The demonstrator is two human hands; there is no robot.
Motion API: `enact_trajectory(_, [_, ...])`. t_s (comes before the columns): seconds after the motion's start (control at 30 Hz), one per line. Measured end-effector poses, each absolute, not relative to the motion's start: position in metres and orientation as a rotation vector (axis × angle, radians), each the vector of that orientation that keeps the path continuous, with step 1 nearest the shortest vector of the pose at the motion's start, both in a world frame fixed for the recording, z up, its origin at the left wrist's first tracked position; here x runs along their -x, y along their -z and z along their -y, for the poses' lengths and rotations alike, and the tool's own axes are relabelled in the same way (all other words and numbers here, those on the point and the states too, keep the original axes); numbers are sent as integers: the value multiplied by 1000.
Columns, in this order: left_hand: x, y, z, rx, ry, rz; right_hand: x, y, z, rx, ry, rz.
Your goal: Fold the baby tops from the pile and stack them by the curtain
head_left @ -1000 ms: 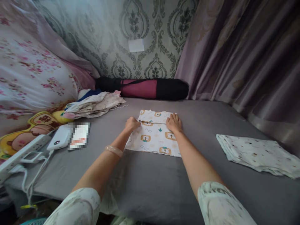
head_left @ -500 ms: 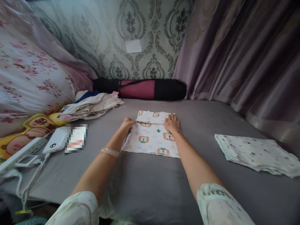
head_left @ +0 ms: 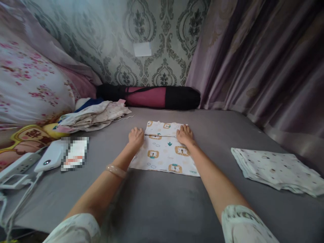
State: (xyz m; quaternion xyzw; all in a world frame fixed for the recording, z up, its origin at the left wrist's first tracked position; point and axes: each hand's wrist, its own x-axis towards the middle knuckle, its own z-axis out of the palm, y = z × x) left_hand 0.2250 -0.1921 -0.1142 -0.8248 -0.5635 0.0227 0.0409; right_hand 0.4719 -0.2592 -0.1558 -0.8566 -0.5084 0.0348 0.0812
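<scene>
A small white cloth [head_left: 164, 150] printed with orange lion squares lies on the grey bed sheet [head_left: 162, 202], its far part folded over as a narrow band. My left hand [head_left: 135, 137] rests at the cloth's left edge by the fold, fingers curled down onto the fabric. My right hand [head_left: 185, 135] lies flat on the right end of the fold, fingers stretched forward. A pale bangle [head_left: 115, 170] circles my left wrist.
A folded stack of spotted white cloths [head_left: 275, 170] lies at the right. A loose heap of clothes [head_left: 92, 114] sits far left, a black and maroon roll bag [head_left: 152, 96] against the wall. A power bank [head_left: 49, 158], power strip [head_left: 15, 165] and cables lie at left. Curtains hang right.
My left hand has gone from pinching the fold's left end to resting on the cloth's left edge. The view shifted slightly; my right hand stayed on the fold.
</scene>
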Motion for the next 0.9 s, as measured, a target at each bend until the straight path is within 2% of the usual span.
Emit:
enact_trajectory(0.2, [-264,114,183,2764,152,1345,-463,148,259,2390,96,1755])
enact_trajectory(0.33, [-297,133,173,2921,275,1056,-448,147,248,2232,58,1964])
enact_trajectory(0.67, [-304,164,160,2863,260,1225,-449,159,234,2190,-82,2027])
enact_trajectory(0.9, [-306,158,158,2921,178,1278,-448,154,235,2209,-154,2026])
